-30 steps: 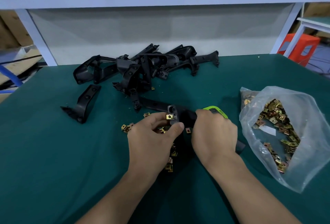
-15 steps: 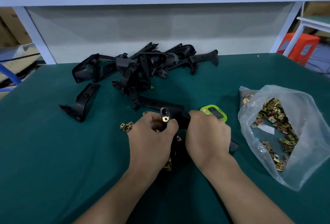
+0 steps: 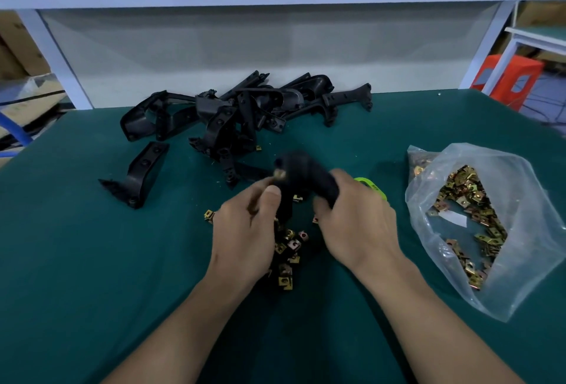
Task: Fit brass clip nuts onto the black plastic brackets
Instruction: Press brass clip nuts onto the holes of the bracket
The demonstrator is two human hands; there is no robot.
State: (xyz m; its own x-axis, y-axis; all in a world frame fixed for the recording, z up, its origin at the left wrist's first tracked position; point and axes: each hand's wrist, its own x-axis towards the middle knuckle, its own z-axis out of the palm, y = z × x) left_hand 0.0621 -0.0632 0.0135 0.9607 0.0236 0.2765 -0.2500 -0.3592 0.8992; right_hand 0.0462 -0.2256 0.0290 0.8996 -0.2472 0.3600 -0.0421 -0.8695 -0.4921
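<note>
The green counter (image 3: 76,261) carries everything. Beyond both hands lies the pile of black plastic brackets (image 3: 232,107), tangled one over another. Outside the right hand (image 3: 355,221) a clear plastic bag (image 3: 514,193) lies open and is full of brass clip nuts. To the outer side of the left hand (image 3: 245,230), and a little further away, a single bracket (image 3: 142,173) lies apart from the pile.

Between the two hands is the held bracket (image 3: 301,169). The right hand is closed around its thick curved part. The left hand has its fingers curled, and its thumb presses on the other end, just beside a clip nut (image 3: 279,173) that appears to sit on this end. The picture is blurred there, so it is not possible to say if the nut is fully seated.

One second ago this bracket was low, almost on the counter, and its end with the nut was sharp to see. Now it is raised and turned, with the end further from the person. This probably means that the nut is pushed on and the person is checking it or turning the part for the next nut.

Under and between the wrists are loose clip nuts (image 3: 289,245) on the counter. Behind the right hand a small bright green object (image 3: 375,189) shows; what it is cannot be told.
</note>
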